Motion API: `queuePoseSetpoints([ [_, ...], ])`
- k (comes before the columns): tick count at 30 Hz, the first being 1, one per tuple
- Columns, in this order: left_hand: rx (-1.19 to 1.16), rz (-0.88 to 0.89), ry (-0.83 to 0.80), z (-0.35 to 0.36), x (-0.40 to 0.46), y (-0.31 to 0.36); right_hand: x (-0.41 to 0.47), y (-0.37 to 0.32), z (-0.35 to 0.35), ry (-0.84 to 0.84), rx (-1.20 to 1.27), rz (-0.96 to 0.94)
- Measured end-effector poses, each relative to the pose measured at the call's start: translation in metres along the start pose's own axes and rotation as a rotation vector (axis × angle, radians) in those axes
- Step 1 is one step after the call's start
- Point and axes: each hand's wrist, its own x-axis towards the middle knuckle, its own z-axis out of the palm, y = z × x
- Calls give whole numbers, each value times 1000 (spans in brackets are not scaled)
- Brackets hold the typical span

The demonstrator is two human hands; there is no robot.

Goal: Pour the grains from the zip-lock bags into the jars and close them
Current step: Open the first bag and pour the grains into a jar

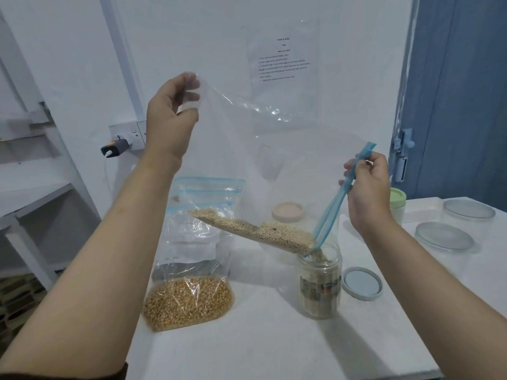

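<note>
A large clear zip-lock bag [263,149] hangs tilted over the table. My left hand [171,116] pinches its bottom corner high up. Lower right, my right hand [367,187] grips its blue zip strip [337,204]. Pale grains [258,231] lie along the bag's low edge and run out of the mouth into an open clear jar [319,281], which is partly filled. The jar's grey-blue lid [362,283] lies flat to its right. A second bag, holding yellow corn kernels [189,300], lies at the left.
Behind stand a jar with a pink lid [288,211] and one with a green lid [397,198]. Two glass dishes [444,235] sit on the right. Empty zip-lock bags [208,193] lie behind the corn. White shelving [35,204] stands left; the table's front edge [301,375] is near.
</note>
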Motion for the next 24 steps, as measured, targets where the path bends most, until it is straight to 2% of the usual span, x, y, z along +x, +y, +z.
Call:
queuePoseSetpoints([
  [7, 103, 85, -70, -12, -2, -7, -1, 0, -2, -1, 4, 1],
  [14, 242, 158, -20, -15, -6, -11, -1, 1, -4, 11, 8, 13],
  [20, 394, 136, -77, -19, -11, -15, -3, 1, -5, 11, 9, 14],
  [24, 357, 46, -173, -21, -17, -12, -2, 0, -5, 14, 13, 14],
])
